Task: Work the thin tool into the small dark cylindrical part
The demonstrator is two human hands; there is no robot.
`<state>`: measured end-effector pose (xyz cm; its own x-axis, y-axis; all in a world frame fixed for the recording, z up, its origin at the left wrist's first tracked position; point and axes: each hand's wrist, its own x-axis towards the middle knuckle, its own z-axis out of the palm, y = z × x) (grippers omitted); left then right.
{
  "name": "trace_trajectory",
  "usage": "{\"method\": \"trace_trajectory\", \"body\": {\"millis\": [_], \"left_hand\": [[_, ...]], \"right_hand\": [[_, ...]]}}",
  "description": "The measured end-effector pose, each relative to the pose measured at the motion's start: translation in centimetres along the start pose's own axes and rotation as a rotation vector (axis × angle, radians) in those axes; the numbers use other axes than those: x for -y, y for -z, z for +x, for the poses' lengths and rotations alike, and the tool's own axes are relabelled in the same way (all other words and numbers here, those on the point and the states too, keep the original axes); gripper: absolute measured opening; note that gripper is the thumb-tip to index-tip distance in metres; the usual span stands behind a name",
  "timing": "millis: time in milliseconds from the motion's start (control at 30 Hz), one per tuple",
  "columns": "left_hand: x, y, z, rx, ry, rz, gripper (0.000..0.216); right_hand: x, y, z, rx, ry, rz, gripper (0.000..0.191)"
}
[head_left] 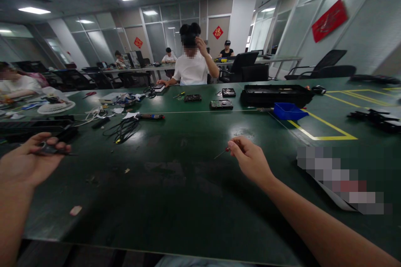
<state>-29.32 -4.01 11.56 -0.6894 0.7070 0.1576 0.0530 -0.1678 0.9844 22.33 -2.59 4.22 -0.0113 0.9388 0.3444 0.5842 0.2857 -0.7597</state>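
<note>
The left hand [33,162] is at the left side, above the green bench [175,217]; its fingers are curled and hold a dark tool [48,148], whose thin end points to the right. The exact kind of this tool I cannot tell. The right hand [252,158] pinches a thin screwdriver [227,149] with red handle between thumb and fingers; its shaft slants down to the left, over the bare middle of the bench. Whether the tip touches the surface, I cannot tell. Farther away, three hard drives [222,104] lie near one another, and to their right a blue tray [290,111] stands just before a long black tray [275,95]. Black cables [123,129] lie in a loose heap at the left. Across the bench, a person in white shirt [192,69] raises one hand to the head.
</note>
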Motion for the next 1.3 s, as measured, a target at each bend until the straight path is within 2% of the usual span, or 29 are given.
{"method": "trace_trajectory", "body": {"millis": [33,100,167,333,467,567,633,733,867,933,1000,1067,1167,1300], "left_hand": [[-0.1,-1.1,-0.5,0.047,0.046,-0.089,0.012],[-0.2,-3.8,-2.2,0.245,0.126,-0.176,0.025],[-0.2,-6.7,-4.5,0.415,0.171,-0.153,0.034],[0.2,-13.5,-11.3,0.885,0.264,-0.011,0.041],[0.3,-18.1,-16.3,1.21,0.088,0.267,0.039],[1.1,-20.6,-19.0,1.349,-0.036,0.418,0.036],[2.3,-21.7,-20.1,1.385,-0.086,0.47,0.037],[4.6,-22.5,-20.9,1.348,-0.192,0.592,0.038],[7.2,-22.3,-20.4,1.272,-0.332,0.736,0.043],[8.3,-22.0,-19.9,1.235,-0.368,0.758,0.056],[9.2,-22.0,-19.3,1.172,-0.384,0.738,0.057],[9.7,-22.1,-18.8,1.129,-0.39,0.677,0.047],[9.7,-22.4,-18.6,1.133,-0.411,0.58,0.035],[9.2,-22.6,-18.9,1.138,-0.44,0.506,0.036]], "right_hand": [[0.0,0.0,0.0,0.011,-0.001,-0.009,0.031],[0.1,0.1,0.0,0.027,-0.001,-0.023,0.032],[0.1,0.1,0.0,0.034,-0.003,-0.033,0.032],[0.1,0.0,0.0,0.04,-0.017,-0.031,0.03],[-0.2,-0.1,0.0,0.056,-0.015,-0.027,0.029],[-0.5,-0.2,0.0,0.054,-0.006,-0.015,0.029],[-0.6,-0.2,0.0,0.048,-0.002,-0.005,0.028],[-0.5,-0.3,-0.1,0.05,-0.001,-0.005,0.026],[0.0,-0.2,-0.3,0.066,0.006,-0.008,0.025],[0.3,-0.1,-0.4,0.079,0.015,-0.007,0.026],[0.5,-0.1,-0.4,0.09,0.031,-0.01,0.026],[0.4,-0.2,-0.4,0.102,0.043,-0.01,0.026],[0.2,-0.3,-0.5,0.108,0.023,0.016,0.026],[-0.3,-0.5,-0.5,0.074,-0.01,0.172,0.023]]}}
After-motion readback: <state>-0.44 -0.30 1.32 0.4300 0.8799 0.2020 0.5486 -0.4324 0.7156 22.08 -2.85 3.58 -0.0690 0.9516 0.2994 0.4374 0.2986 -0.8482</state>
